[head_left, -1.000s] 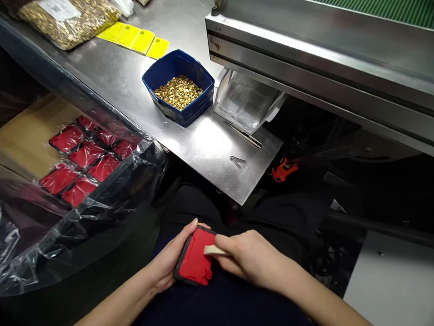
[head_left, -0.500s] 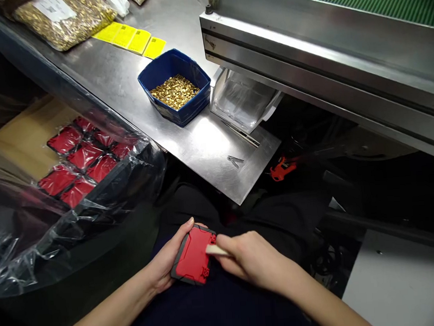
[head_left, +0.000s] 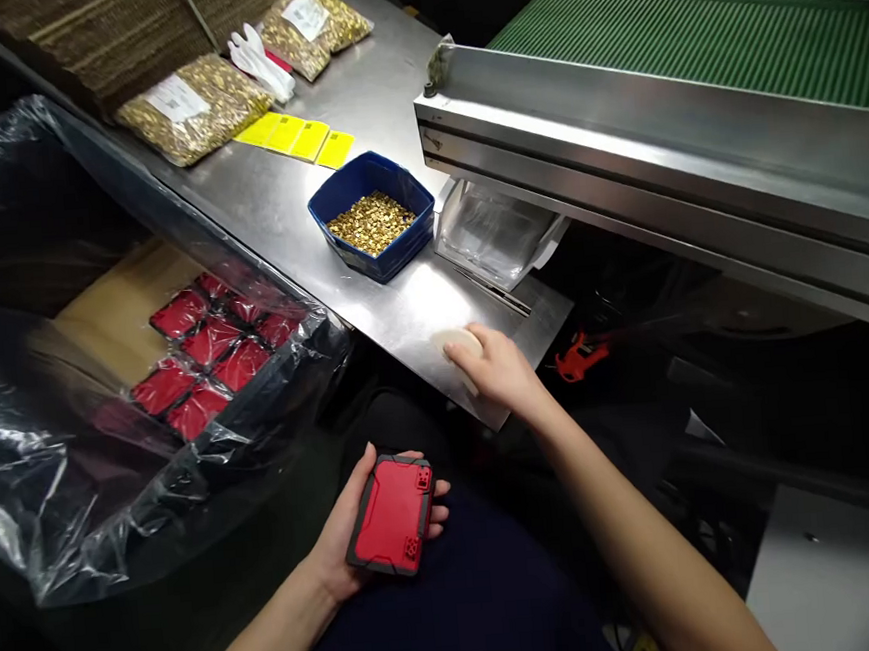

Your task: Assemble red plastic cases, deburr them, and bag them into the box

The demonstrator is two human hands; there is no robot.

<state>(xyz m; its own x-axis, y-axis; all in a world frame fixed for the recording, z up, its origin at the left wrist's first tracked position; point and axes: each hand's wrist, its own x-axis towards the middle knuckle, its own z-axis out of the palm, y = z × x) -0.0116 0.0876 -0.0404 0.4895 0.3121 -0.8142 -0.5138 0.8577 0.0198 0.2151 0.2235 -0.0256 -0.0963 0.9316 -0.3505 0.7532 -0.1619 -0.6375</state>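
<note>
A red plate with a dark grey rim (head_left: pixel 390 515) lies in my left hand (head_left: pixel 337 549), whose fingers curl round it from below. My right hand (head_left: pixel 499 369) pinches a pale, flat, rounded piece (head_left: pixel 461 343) over the front corner of the metal table (head_left: pixel 404 318). Behind that hand stands a blue bin (head_left: pixel 383 264) with small gold-coloured parts (head_left: pixel 370 223) inside. To the bin's right, a clear tray (head_left: pixel 499 235) holds transparent bags.
A plastic-lined box (head_left: pixel 55 476) at the left holds several wrapped red pieces (head_left: pixel 211 340). Bags of gold-coloured parts (head_left: pixel 199 108) and yellow cards (head_left: pixel 285 137) lie at the back. A conveyor (head_left: pixel 652 133) spans the right; an orange tool (head_left: pixel 581 356) is beneath it.
My right hand has moved up and away from the red plate to the table corner, with the pale piece. The red plate stays in my left hand. The view has shifted.
</note>
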